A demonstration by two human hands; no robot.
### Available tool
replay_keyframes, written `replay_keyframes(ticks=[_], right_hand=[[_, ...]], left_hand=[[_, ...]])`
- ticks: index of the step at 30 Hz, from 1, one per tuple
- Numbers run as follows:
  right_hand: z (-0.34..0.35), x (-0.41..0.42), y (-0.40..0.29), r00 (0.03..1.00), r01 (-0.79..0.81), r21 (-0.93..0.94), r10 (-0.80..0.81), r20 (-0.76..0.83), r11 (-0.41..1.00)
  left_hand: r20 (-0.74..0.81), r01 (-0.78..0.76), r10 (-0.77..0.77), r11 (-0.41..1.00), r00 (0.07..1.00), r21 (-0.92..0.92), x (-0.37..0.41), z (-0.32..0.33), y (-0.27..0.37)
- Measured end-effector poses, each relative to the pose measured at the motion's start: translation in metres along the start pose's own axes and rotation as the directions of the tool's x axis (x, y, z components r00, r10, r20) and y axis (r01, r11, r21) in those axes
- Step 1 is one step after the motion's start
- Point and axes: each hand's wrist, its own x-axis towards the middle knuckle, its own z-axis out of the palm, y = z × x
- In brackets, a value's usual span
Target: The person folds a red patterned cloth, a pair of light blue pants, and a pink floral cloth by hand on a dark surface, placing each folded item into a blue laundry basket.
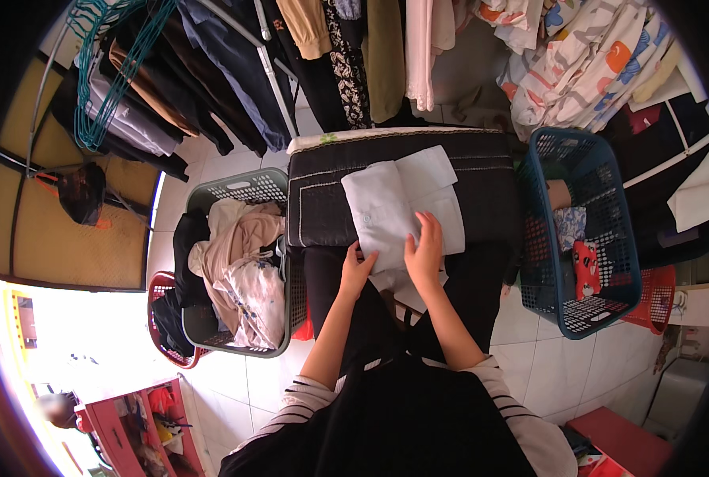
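Note:
A pale grey buttoned garment (384, 203), partly folded, lies over a black padded surface (319, 194) in front of me. Its near end hangs past the front edge toward my lap. At the garment's lower left edge, my left hand (357, 271) has its thumb and fingers around the cloth. My right hand (425, 247) rests on the garment's right half, fingers spread and pointing away from me. One sleeve-like flap sticks out at the upper right. Some of the cloth beneath the hands is hidden.
At my left stands a grey-green plastic basket (235, 352) heaped with clothes. On the right, a blue plastic basket (631, 250) holds a few small folded cloths. Clothes hang from metal racks (274, 83) along the back. Green hangers (86, 113) dangle at upper left.

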Motion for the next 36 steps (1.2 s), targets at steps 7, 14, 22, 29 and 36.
replay_keyframes(ticks=[7,14,22,29,36], right_hand=[[0.039,0.040,-0.004,0.983,0.038,-0.200,-0.001,0.183,0.979],[0.022,0.050,0.043,0.917,-0.376,0.837,0.290,0.274,0.398],[-0.003,0.046,0.054,0.875,-0.224,0.843,0.280,0.394,-0.489],[-0.052,0.047,0.102,0.745,-0.619,0.783,0.274,0.609,-0.058],[-0.100,0.033,0.074,0.829,-0.540,0.333,0.419,0.372,0.773]], left_hand=[[0.070,-0.207,0.203,0.977,0.977,0.043,-0.006,0.009,0.035],[0.145,-0.594,0.581,0.742,0.801,0.309,-0.002,0.046,0.068],[0.396,-0.629,0.498,0.502,0.771,0.593,0.040,0.124,0.076],[0.282,-0.514,0.444,0.585,0.850,0.628,0.037,0.145,0.090],[0.180,-0.419,0.498,0.424,0.849,0.803,0.030,0.159,0.084]])
